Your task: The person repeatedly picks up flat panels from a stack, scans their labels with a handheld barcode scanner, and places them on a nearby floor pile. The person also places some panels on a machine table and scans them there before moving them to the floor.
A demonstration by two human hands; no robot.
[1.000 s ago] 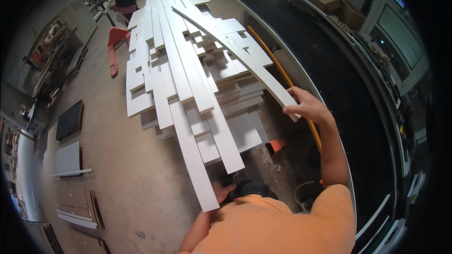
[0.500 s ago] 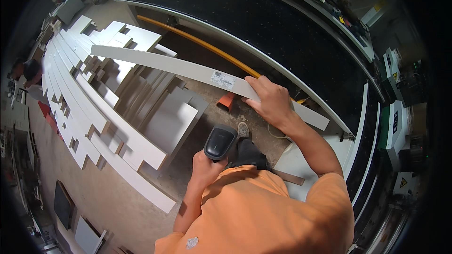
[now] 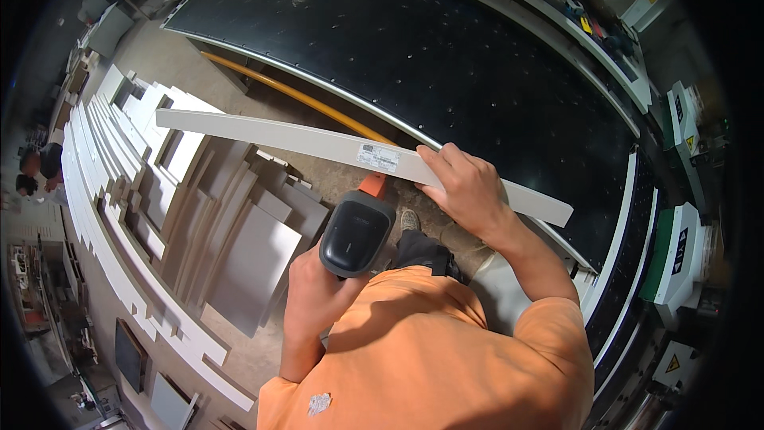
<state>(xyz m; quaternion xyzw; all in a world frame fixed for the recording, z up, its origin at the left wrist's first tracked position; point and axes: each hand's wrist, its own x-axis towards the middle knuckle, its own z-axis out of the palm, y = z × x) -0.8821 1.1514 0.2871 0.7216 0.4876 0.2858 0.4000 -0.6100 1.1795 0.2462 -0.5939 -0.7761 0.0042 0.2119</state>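
My right hand (image 3: 468,197) grips a long, narrow white board (image 3: 278,134) near its right end, thumb at the lower edge and fingers over the top. The board stretches leftward above a stack of other boards. A printed white label (image 3: 378,158) is stuck on its face, just left of my fingers. Below that label, my left hand (image 3: 322,291) is closed round the handle of a black handheld barcode scanner (image 3: 357,234). Its rounded head is raised close to the board, apart from it.
A large black machine table (image 3: 414,56) with small studs lies ahead, a yellow bar (image 3: 298,99) running beneath its edge. Stacked white boards (image 3: 159,287) fill the left. An orange object (image 3: 372,185) sits low beyond the scanner. Another person (image 3: 49,163) is at far left.
My left hand has lifted the scanner nearer to the labelled board. The view has shifted, showing more of the black table. My right hand keeps its grip.
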